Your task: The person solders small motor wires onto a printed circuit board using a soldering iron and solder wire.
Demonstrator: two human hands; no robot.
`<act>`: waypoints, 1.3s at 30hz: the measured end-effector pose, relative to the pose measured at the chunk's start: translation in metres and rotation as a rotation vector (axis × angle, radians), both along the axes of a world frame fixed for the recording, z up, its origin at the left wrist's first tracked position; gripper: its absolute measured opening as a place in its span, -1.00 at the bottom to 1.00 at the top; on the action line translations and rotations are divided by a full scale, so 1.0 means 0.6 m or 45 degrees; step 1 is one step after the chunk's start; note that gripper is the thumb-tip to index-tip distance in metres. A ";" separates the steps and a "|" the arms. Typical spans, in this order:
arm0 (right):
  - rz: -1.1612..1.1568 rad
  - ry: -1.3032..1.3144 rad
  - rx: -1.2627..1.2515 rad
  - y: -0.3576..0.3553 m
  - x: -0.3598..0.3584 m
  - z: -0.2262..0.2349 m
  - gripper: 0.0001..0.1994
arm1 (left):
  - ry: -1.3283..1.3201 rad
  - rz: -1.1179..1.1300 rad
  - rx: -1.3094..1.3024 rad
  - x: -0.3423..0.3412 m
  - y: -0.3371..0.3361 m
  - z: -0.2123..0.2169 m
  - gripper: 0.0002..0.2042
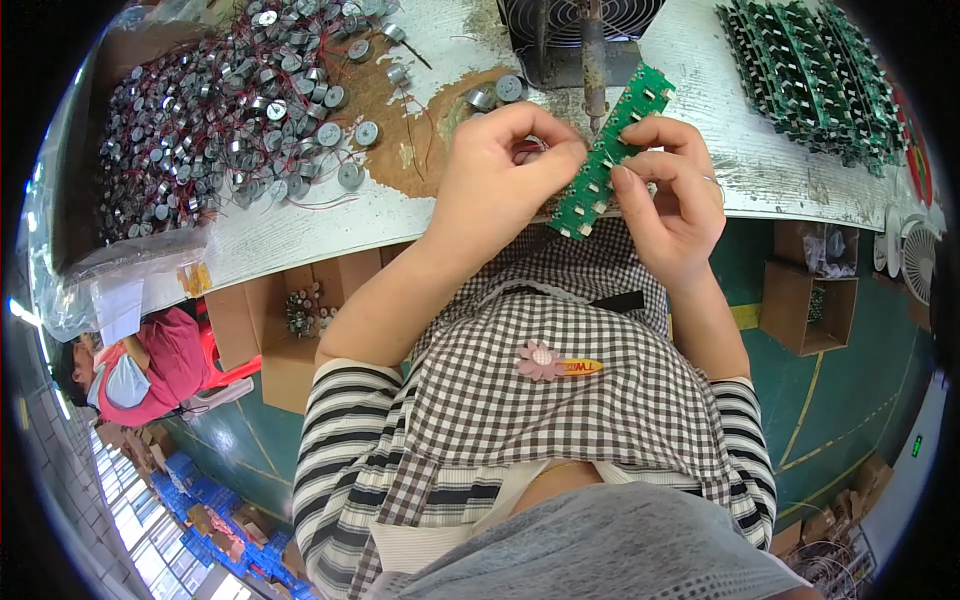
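Observation:
A long green circuit board strip (pixel 610 150) slants above the white table edge (pixel 320 225), held at its middle by both hands. My right hand (pixel 668 195) grips it from the right with thumb and fingers. My left hand (pixel 505 170) pinches at its left edge, with thin red wire and a small round part at the fingertips, mostly hidden. A large heap of small round metal parts with red wires (pixel 215 110) lies to the left of my left hand.
A stack of green circuit boards (pixel 815 75) lies at the table's far right. A metal fan grille (pixel 575 25) and post stand behind the hands. Open cardboard boxes (pixel 805 300) sit on the green floor. Another person in red (pixel 140 365) sits at lower left.

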State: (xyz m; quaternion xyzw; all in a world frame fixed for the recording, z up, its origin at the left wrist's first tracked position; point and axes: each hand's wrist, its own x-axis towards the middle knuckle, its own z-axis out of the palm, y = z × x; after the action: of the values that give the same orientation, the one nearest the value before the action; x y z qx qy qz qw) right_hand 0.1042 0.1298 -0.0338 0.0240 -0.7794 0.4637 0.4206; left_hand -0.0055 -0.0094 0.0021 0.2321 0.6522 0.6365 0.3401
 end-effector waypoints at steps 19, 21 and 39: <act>0.015 -0.018 -0.054 -0.004 0.001 0.004 -0.93 | -0.007 -0.063 -0.021 -0.001 -0.012 -0.004 -0.86; 0.020 0.005 -0.076 -0.004 0.001 0.003 -0.93 | -0.135 -0.011 0.083 -0.002 -0.010 -0.003 -0.87; -0.013 -0.017 0.002 -0.005 -0.006 0.013 -0.92 | 0.045 0.006 0.083 0.001 0.000 0.000 -0.92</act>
State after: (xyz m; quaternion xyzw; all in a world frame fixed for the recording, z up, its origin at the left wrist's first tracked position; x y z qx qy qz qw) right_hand 0.1008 0.1268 -0.0258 0.0173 -0.7828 0.4611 0.4176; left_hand -0.0052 -0.0097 0.0022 0.2526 0.6375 0.6542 0.3191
